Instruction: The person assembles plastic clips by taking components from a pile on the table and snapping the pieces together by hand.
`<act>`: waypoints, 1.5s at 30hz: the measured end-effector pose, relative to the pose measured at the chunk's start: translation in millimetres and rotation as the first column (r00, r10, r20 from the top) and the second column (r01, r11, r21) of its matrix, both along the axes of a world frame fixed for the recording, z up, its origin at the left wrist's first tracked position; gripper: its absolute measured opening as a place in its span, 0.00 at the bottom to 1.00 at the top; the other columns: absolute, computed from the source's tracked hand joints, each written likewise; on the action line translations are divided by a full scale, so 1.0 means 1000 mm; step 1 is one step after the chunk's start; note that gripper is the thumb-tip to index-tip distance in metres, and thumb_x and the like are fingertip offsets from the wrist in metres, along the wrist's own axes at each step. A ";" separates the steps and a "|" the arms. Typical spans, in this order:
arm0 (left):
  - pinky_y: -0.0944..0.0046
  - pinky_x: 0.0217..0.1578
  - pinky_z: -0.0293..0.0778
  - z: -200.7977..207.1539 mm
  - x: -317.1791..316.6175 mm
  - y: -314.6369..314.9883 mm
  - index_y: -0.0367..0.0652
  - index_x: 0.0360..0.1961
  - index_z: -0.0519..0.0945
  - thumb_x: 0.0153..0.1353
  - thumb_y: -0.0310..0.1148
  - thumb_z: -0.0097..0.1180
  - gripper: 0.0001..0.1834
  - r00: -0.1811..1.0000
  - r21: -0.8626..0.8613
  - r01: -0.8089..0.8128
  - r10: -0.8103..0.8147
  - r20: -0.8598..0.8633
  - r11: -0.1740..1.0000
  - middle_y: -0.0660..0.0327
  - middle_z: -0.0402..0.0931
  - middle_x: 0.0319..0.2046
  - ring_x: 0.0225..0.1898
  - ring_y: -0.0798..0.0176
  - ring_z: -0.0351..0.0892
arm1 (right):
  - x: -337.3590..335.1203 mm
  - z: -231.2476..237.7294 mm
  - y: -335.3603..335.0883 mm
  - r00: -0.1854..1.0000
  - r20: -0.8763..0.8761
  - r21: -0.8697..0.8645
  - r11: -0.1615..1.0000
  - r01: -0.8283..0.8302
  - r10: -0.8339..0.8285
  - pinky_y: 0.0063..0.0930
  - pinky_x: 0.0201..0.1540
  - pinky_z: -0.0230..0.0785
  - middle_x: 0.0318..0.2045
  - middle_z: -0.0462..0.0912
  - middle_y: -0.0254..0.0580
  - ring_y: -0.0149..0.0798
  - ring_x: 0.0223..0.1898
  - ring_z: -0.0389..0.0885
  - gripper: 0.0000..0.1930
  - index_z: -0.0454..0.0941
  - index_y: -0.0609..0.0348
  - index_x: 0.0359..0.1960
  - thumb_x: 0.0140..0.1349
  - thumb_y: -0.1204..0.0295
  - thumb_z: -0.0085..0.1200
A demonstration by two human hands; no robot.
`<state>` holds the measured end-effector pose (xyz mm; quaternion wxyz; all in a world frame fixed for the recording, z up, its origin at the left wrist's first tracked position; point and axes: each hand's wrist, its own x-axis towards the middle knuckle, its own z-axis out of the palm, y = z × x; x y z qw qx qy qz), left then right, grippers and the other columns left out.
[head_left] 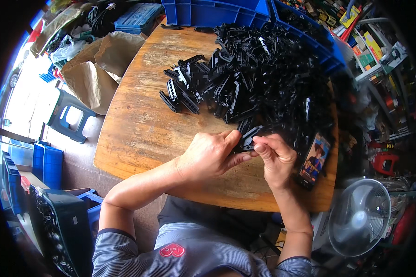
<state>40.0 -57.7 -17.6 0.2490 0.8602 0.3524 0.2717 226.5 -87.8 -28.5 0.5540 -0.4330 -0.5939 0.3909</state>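
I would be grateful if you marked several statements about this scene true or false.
1. The left hand and right hand meet at a small dark part. True.
2. The right hand grips a red cup. False: it is at that dark part.
3. A phone lies right of the right hand. True.
4. The hands work above a glass tray. False: a wooden table is beneath.
5. A fan stands right of the table. True.

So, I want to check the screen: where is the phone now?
In the head view, the phone is on the right side of the wooden table, just right of the right hand and beside the heap of black parts.
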 end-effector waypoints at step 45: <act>0.59 0.35 0.75 -0.032 -0.044 0.012 0.48 0.37 0.78 0.50 0.30 0.52 0.11 0.911 0.191 0.173 -0.083 -0.404 0.966 0.62 0.73 0.35 0.40 0.56 0.75 | 0.011 -0.002 0.023 0.308 0.912 0.341 0.918 -0.203 -0.271 0.38 0.50 0.63 0.38 0.76 0.39 0.44 0.46 0.71 0.10 0.77 0.58 0.37 0.52 0.77 0.53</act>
